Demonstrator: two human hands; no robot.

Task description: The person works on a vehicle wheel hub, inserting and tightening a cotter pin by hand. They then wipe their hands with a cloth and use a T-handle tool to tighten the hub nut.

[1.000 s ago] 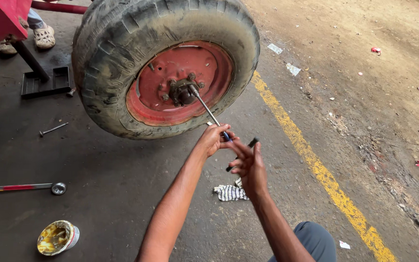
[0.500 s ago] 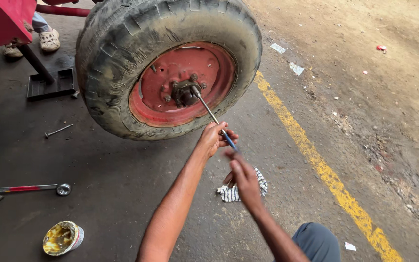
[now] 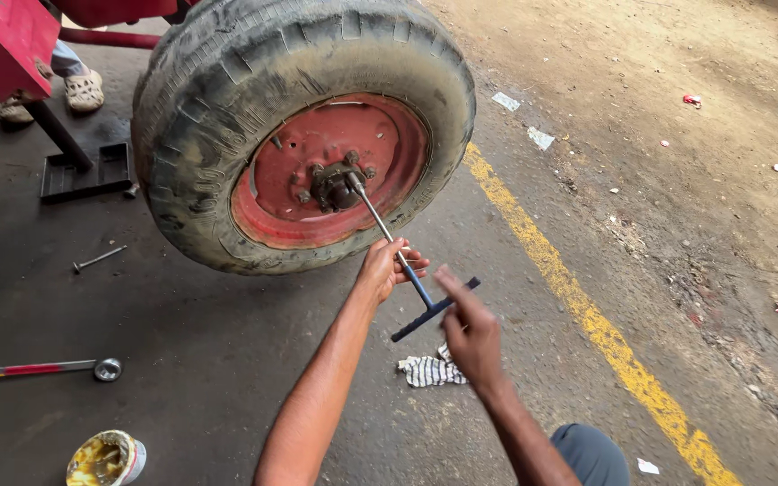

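A large worn tyre (image 3: 227,99) on a red wheel rim (image 3: 281,193) stands in front of me, with a dark hub and nuts (image 3: 335,184) at its centre. A T-handle socket wrench (image 3: 411,283) sits on one hub nut and slants down toward me. My left hand (image 3: 387,268) is wrapped around the wrench shaft. My right hand (image 3: 468,328) hovers by the crossbar with its fingers spread, touching or just off the bar.
A striped rag (image 3: 429,369) lies on the asphalt under my hands. A long red-banded wrench (image 3: 38,369), a bolt (image 3: 96,259) and a tin of yellow grease (image 3: 105,459) lie at left. A yellow painted line (image 3: 578,301) runs right; another person's sandalled foot (image 3: 83,90) stands behind.
My right hand has let go of the crossbar and opened. The crossbar has turned to a new angle. My left hand stays on the shaft.
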